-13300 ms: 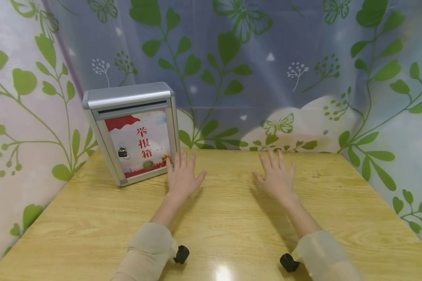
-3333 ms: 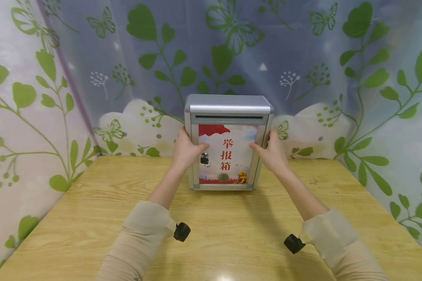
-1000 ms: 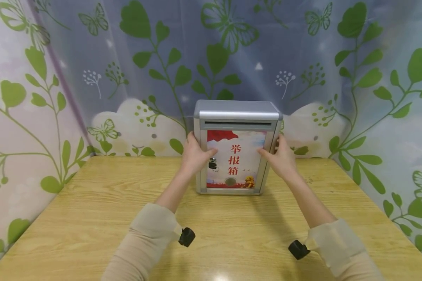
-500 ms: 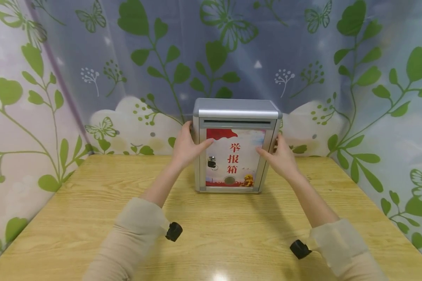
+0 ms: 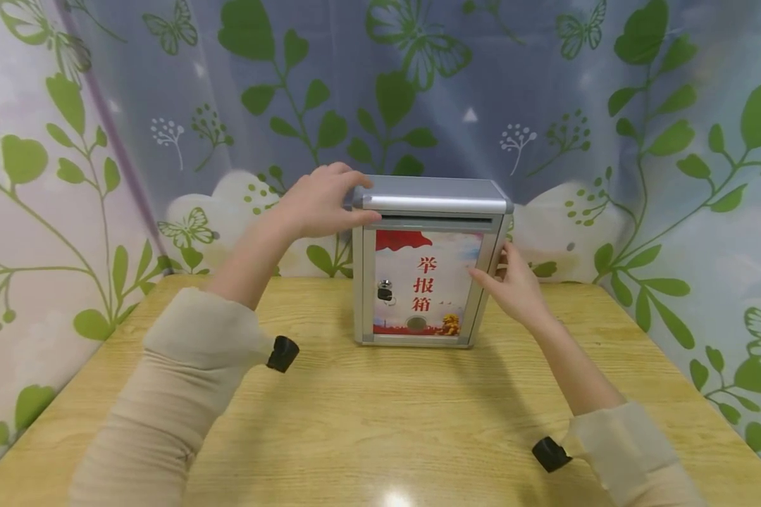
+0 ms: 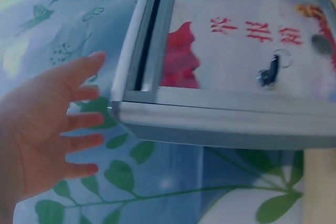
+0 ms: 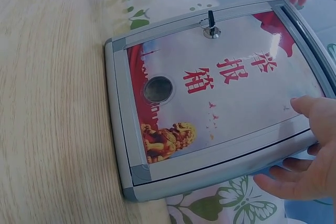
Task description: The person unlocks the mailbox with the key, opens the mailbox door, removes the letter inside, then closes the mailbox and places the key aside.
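Observation:
A silver metal report box (image 5: 428, 246) with red lettering stands upright on the table, its mail slot (image 5: 444, 220) under the lid. In the head view my left hand (image 5: 323, 201) is at the box's top left corner, fingers spread. The left wrist view shows that hand (image 6: 42, 129) apart from the lid end, with straight fingers. My right hand (image 5: 516, 292) holds the box's right side, thumb toward the front panel and fingers along the side wall. The right wrist view has this hand (image 7: 315, 169) at the lower right. A key (image 7: 211, 20) sits in the door lock.
The box stands near the back of the wood-grain table (image 5: 355, 422). Behind it hangs a curtain (image 5: 228, 105) printed with green leaves and butterflies, continuing along both sides. Black wrist cameras (image 5: 283, 353) are strapped at both sleeves.
The box went from the left side of the table to the middle. My left hand has just left its left side and risen to the top corner; the right hand stays in place.

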Available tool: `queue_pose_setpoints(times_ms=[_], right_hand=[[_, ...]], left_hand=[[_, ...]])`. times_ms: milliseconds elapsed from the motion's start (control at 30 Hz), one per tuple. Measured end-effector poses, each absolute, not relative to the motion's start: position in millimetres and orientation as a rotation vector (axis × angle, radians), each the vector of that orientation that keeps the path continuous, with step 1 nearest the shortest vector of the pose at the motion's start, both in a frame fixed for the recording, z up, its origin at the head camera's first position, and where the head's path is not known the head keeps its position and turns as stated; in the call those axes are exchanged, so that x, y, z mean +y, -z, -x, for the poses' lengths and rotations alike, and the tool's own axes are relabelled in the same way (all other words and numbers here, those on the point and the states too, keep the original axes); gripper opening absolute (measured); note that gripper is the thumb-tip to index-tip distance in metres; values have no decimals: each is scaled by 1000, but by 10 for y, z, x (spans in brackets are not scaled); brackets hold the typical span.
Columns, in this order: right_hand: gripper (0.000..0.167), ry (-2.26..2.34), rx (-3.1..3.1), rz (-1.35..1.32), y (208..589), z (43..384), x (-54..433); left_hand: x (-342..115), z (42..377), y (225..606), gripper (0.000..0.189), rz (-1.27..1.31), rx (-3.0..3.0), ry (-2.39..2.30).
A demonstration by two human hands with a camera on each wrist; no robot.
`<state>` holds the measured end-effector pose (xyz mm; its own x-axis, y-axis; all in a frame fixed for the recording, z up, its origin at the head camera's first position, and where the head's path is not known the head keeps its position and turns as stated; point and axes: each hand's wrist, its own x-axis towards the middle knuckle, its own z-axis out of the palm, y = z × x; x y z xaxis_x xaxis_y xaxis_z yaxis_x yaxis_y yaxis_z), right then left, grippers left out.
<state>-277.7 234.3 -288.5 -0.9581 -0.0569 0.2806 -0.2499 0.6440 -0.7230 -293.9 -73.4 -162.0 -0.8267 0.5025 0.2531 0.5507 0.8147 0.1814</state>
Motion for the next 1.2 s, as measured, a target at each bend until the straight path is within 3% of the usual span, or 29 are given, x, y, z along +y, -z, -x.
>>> queue_pose_setpoints(times_ms=[400, 633, 833, 1200], right_hand=[[58, -1130, -2285, -271, 2830, 2704, 2307], [36, -721, -1886, -654, 2748, 2592, 2098], [34, -329, -2184, -1040, 2767, 2558, 1695], [29, -94, -2392, -1081, 2970, 2714, 1154]], left_hand=[[-463, 2950, 1435, 40, 1069, -2844, 67], [-461, 2949, 1365, 36, 1088, -2863, 69], [-455, 2939, 1358, 34, 1041, -2866, 32], [-418, 2929, 1379, 37, 1014, -2856, -26]])
